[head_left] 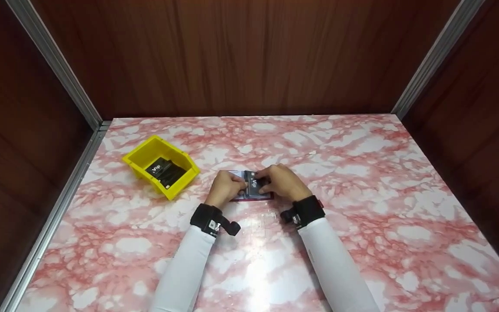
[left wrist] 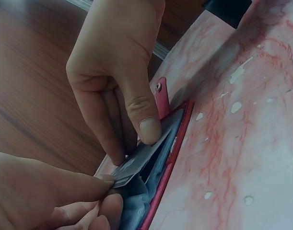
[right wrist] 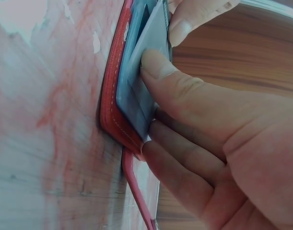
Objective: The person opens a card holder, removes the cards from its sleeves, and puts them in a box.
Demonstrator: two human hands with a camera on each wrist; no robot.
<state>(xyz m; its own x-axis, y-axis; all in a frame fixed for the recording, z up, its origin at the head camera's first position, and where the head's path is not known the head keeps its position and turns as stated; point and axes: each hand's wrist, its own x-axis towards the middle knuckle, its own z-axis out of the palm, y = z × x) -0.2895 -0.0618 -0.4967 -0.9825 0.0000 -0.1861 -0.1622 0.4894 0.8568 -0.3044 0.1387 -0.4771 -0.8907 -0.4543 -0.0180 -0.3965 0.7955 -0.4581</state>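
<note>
A small red card holder (right wrist: 116,103) lies open on the table, with clear plastic sleeves (left wrist: 135,203) inside. On top is a dark grey card (head_left: 254,185) marked "Vip", its one end tilted up from the sleeve. My left hand (head_left: 227,187) pinches the raised end of the card, fingertips close against the plastic. From the other side my right hand (head_left: 285,182) holds the card, thumb on its face and fingers curled at its far edge. How far the card sits inside the sleeve is hard to tell. A strap with a snap (left wrist: 159,88) sticks out from the holder.
To the left stands a yellow bin (head_left: 180,187) with several black cards (head_left: 163,171) in it, one marked "Vip". The table (head_left: 362,208) has a red and white marbled top. Brown wood-grain panels (head_left: 249,56) with metal corner frames enclose it at the back and sides.
</note>
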